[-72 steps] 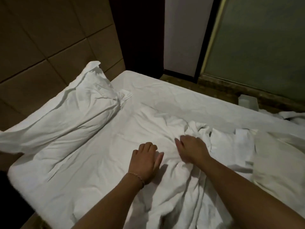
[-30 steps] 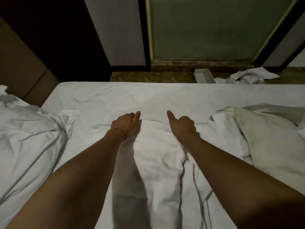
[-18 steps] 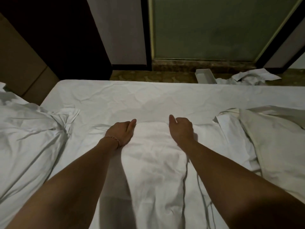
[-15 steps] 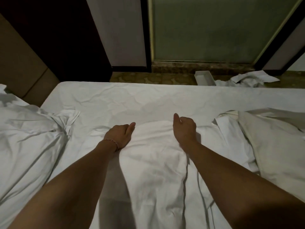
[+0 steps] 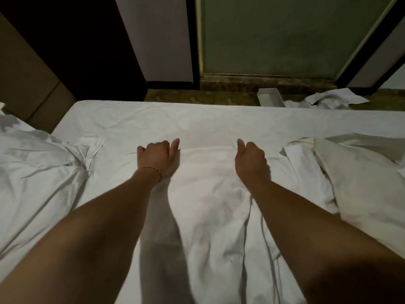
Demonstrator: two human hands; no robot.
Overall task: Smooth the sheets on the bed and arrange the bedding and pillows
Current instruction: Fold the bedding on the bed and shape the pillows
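A white cover lies crumpled across the middle of the bed, on the white fitted sheet. My left hand grips the cover's far edge on the left, thumb stretched along the hem. My right hand grips the same edge about a forearm's width to the right. Between the hands the edge runs nearly straight. A white pillow lies at the left by the headboard. A second, greyer pillow lies at the right, with bunched white cloth beside it.
The brown padded headboard stands at the left. Beyond the bed's far edge is a strip of dark floor with a small white box and crumpled white cloth. A frosted glass door stands behind.
My view swung from the headboard corner to face across the bed. Both hands took the cover's far edge, pulled it toward me, and have spread wider apart, flattening the edge between them.
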